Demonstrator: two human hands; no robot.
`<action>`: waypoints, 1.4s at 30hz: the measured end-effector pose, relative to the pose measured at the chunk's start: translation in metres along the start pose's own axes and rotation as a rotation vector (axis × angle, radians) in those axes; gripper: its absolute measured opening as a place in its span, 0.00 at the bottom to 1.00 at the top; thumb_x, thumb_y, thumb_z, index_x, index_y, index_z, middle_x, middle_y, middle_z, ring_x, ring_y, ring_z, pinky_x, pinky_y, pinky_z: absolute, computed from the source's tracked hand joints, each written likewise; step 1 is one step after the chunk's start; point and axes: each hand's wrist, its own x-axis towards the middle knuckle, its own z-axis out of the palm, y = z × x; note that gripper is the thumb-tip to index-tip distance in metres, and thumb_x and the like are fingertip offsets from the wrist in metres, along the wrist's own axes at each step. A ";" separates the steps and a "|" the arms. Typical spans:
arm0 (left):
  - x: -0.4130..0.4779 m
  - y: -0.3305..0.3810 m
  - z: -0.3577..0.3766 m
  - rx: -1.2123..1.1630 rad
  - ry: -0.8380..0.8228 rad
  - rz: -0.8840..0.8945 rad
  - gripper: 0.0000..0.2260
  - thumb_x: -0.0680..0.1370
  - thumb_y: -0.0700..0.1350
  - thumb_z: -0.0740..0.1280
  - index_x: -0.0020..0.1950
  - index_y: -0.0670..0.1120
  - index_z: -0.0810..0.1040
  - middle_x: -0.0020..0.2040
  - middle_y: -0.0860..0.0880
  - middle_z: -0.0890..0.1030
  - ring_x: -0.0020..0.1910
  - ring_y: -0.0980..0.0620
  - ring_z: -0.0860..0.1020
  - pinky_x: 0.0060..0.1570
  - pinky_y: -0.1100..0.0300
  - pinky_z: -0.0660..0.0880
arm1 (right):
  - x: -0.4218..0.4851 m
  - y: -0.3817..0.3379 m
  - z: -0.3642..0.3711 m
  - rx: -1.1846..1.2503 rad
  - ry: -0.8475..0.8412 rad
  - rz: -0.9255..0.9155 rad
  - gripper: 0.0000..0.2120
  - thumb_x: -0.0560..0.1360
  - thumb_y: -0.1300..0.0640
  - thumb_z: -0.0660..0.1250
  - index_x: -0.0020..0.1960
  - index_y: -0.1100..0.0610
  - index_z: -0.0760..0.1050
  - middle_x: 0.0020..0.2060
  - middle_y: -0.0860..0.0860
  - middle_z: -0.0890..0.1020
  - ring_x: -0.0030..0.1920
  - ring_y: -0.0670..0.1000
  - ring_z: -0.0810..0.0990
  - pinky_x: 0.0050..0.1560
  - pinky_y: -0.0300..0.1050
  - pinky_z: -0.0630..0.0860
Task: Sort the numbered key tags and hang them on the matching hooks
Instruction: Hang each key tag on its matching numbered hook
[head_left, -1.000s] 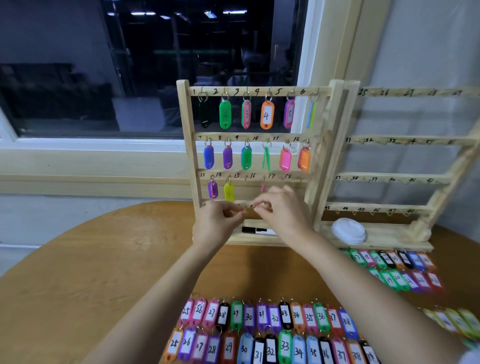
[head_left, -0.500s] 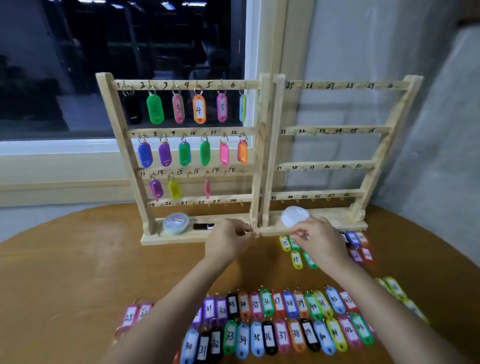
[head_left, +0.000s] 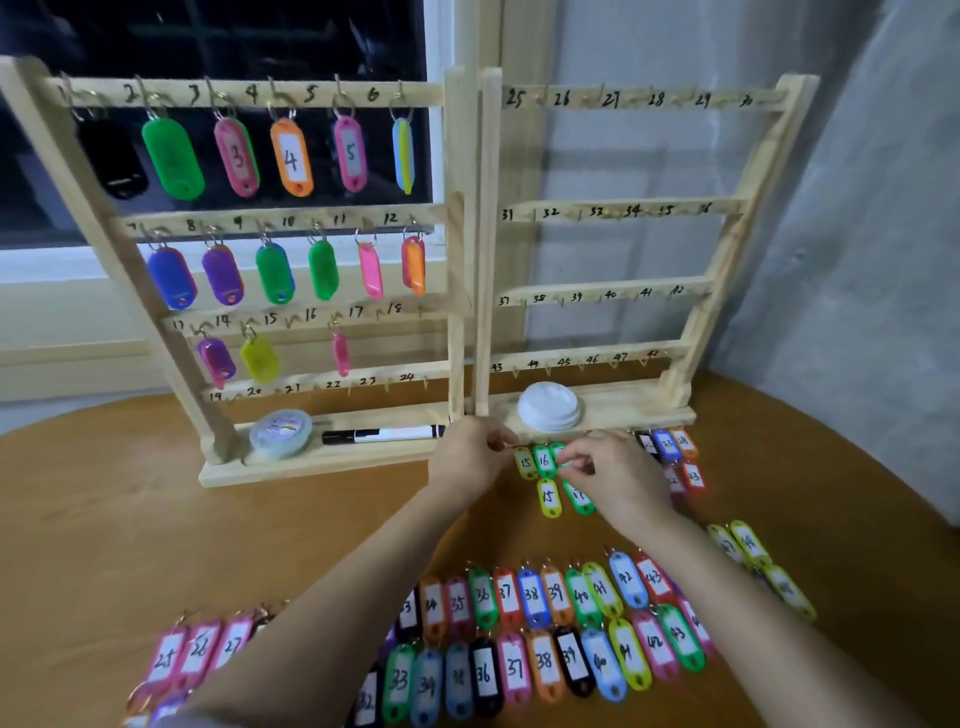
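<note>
pinching a green tag (head_left: 560, 454) at its fingertips is the right hand (head_left: 621, 478); left hand (head_left: 470, 460) curled, grasp unclear.

R hand (head_left: 618, 475) hides part of green tags (head_left: 577, 499). L hand (head_left: 467, 457) fingertips: contents too small to ID. Front tags (head_left: 366, 699) cut by bottom edge.

On the far side of the table (head_left: 156, 545) we see the left rack (head_left: 457, 260) and the right rack (head_left: 597, 295) standing side by side. A marker (head_left: 382, 434) lies on the left base and a lid (head_left: 549, 408) on the right. Near us lie two rows of tags (head_left: 545, 623), with a small cluster of tags (head_left: 546, 480) just before the right rack.
</note>
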 end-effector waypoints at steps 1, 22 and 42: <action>0.002 0.001 0.003 0.013 -0.017 0.020 0.07 0.74 0.42 0.71 0.51 0.47 0.84 0.43 0.52 0.82 0.48 0.53 0.80 0.46 0.61 0.75 | 0.000 0.000 0.002 0.002 -0.015 -0.003 0.06 0.73 0.50 0.72 0.49 0.47 0.83 0.37 0.41 0.77 0.47 0.45 0.74 0.41 0.43 0.72; 0.005 -0.001 0.013 0.181 -0.033 0.125 0.04 0.75 0.43 0.69 0.47 0.49 0.83 0.45 0.51 0.83 0.46 0.52 0.79 0.47 0.55 0.78 | 0.001 -0.007 0.017 -0.027 -0.062 -0.005 0.04 0.75 0.50 0.68 0.47 0.46 0.82 0.39 0.42 0.83 0.55 0.48 0.75 0.45 0.45 0.76; -0.032 -0.010 -0.090 -0.053 0.087 0.100 0.04 0.77 0.41 0.69 0.44 0.45 0.83 0.39 0.51 0.82 0.36 0.55 0.78 0.41 0.56 0.79 | -0.002 -0.089 -0.024 0.068 -0.031 -0.060 0.05 0.75 0.51 0.68 0.44 0.48 0.83 0.41 0.43 0.84 0.39 0.42 0.77 0.31 0.34 0.65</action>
